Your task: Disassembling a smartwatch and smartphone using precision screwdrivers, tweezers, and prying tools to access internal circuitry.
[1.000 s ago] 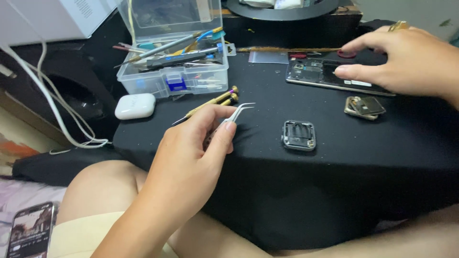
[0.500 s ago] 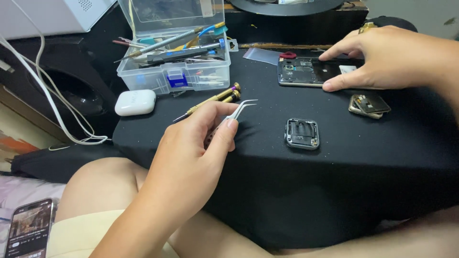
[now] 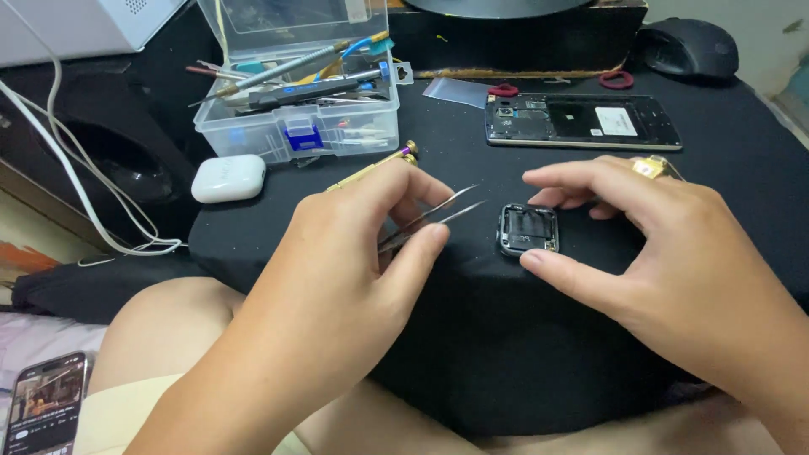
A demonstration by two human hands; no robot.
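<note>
Black cloth [image 3: 640,337] bears watch case [image 3: 528,229] between spread right fingers [image 3: 565,282]; left fingers [image 3: 413,257] pinch tweezers [image 3: 438,215].

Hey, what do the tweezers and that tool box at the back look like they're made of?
Tweezers in the left hand: likely bare steel, thin silvery prongs with a dull shine. Tool box: clear, glossy plastic by the look, since the tools inside show through its walls.
</note>
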